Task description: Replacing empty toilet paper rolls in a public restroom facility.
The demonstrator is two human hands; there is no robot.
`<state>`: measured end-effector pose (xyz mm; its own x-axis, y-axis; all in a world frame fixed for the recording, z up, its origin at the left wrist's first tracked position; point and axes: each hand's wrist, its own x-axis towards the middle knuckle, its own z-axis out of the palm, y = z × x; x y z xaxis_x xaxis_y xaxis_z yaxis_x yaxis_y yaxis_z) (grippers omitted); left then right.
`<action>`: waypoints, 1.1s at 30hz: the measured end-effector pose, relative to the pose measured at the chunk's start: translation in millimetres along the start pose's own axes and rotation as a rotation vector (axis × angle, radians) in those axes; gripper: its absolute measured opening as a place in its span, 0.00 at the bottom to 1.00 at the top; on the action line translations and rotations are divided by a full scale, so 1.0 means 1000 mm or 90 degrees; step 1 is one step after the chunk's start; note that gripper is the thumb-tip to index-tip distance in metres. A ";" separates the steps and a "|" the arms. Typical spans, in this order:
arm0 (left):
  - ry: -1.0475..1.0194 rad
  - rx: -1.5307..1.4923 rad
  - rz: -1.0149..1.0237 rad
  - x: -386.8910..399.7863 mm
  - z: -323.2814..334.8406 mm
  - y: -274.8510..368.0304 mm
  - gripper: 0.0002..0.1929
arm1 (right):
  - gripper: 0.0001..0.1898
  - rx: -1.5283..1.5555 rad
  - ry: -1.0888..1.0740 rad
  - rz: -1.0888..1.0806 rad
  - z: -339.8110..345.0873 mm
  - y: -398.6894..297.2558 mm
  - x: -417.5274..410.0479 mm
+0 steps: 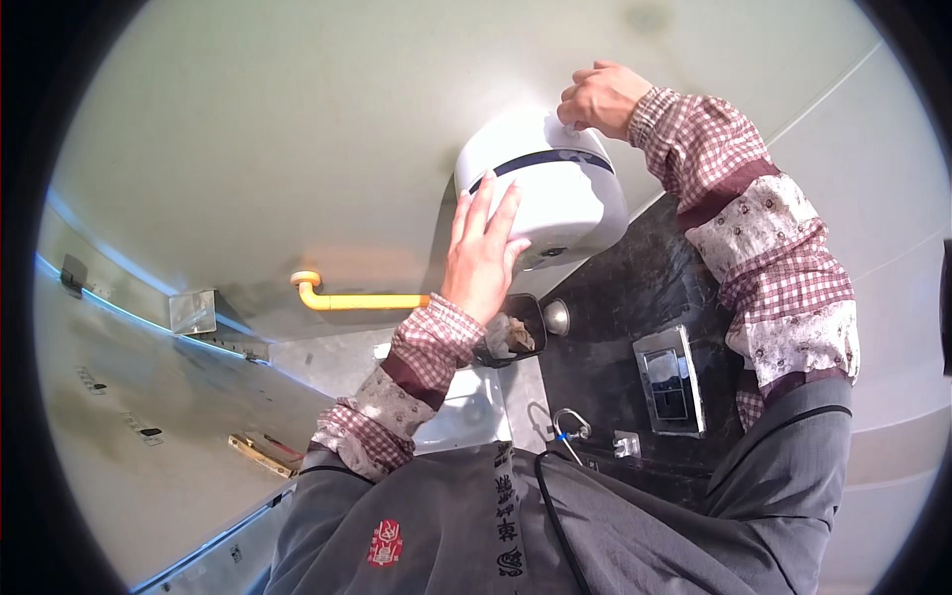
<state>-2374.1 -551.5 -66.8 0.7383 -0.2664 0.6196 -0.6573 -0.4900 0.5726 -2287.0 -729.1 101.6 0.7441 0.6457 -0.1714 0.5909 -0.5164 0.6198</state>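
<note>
A white paper dispenser with a dark band around it is mounted on the pale wall, its front bright in sunlight. My left hand rests on the dispenser's left side, fingers spread and pointing up. At the upper right edge of the dispenser is my right hand, with its fingers curled. It hides whatever may be between thumb and fingertips. A small round mark, perhaps a lock, shows just below the right fingers. A small dark opening is visible on the dispenser's underside.
Below the dispenser stands a black waste bin holding crumpled paper. A yellow grab bar runs along the wall. The black wall panel carries a metal-framed flush plate, and a thin hose hangs nearby. At left is a partition with a metal bracket.
</note>
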 end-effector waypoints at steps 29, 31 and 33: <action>-0.004 -0.086 -0.072 -0.113 0.035 -0.027 0.36 | 0.23 1.556 0.204 1.006 0.200 -0.243 -0.119; -0.027 -0.125 -0.115 -0.121 0.043 -0.032 0.39 | 0.23 1.586 0.221 1.029 0.208 -0.250 -0.117; -0.085 -0.347 -0.231 -0.125 0.048 -0.040 0.40 | 0.22 1.599 0.225 1.010 0.217 -0.257 -0.114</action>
<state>-2432.9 -538.4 -193.6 0.9165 -0.2810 0.2848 -0.3201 -0.0878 0.9433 -2455.6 -792.5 -204.4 0.7411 -0.3643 -0.5640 -0.4025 0.4312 -0.8075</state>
